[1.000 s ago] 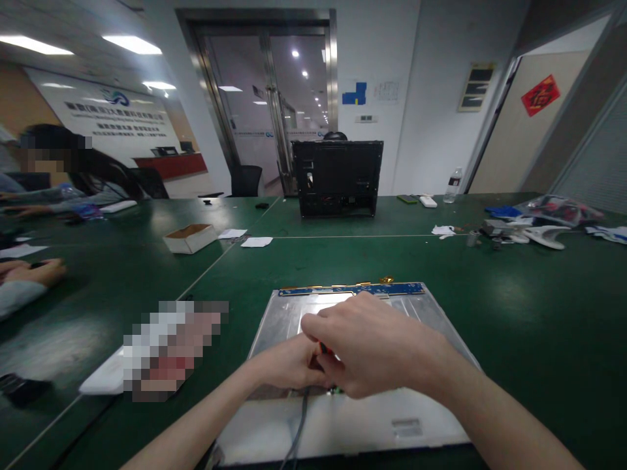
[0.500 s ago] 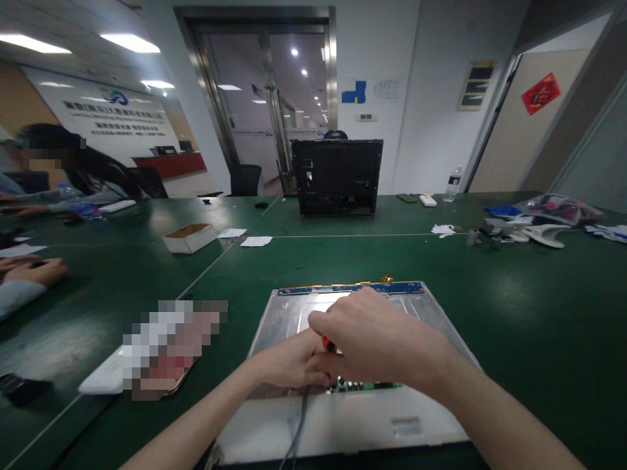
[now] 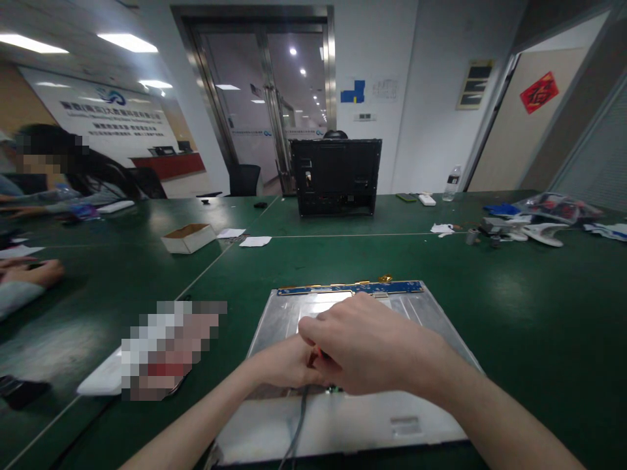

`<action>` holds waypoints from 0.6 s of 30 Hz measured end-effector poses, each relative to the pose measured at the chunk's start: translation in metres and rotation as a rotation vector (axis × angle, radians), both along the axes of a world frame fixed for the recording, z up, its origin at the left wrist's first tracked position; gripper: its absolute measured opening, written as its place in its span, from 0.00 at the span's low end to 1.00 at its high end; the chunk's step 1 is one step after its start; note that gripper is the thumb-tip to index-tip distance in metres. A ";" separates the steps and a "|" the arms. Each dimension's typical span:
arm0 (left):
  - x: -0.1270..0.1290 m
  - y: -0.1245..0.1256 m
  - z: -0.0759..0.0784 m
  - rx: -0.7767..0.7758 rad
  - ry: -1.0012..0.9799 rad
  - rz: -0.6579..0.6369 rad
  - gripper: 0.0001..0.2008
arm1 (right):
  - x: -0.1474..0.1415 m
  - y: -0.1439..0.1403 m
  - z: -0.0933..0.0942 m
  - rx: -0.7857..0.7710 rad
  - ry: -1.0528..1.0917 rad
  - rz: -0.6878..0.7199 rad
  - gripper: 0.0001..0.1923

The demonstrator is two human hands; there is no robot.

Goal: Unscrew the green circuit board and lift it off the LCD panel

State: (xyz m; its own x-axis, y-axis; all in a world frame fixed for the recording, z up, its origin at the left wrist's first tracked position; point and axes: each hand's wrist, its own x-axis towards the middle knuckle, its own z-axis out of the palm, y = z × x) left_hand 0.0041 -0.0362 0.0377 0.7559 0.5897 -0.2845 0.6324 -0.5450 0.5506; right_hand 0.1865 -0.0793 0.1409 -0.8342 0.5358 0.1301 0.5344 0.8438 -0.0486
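A flat metal display panel lies face down on the green table, with a blue circuit strip along its far edge. My right hand is closed over an orange-handled tool above the panel's middle. My left hand sits just beside it, fingers curled at the tool's lower part; what it grips is hidden. A sliver of a green board shows under my right hand. A grey cable runs from there toward me.
A black monitor back stands at the far side. An open cardboard box and paper slips lie left of centre. A white device lies near left. Clutter and a bottle sit at right. Another person's hand rests far left.
My right hand rose slightly, uncovering more of the green board, then dropped back over it. My left hand stayed in place.
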 end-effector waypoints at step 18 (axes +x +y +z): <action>-0.004 0.005 -0.009 -0.118 -0.061 0.038 0.08 | 0.000 0.002 0.000 0.024 -0.013 -0.082 0.08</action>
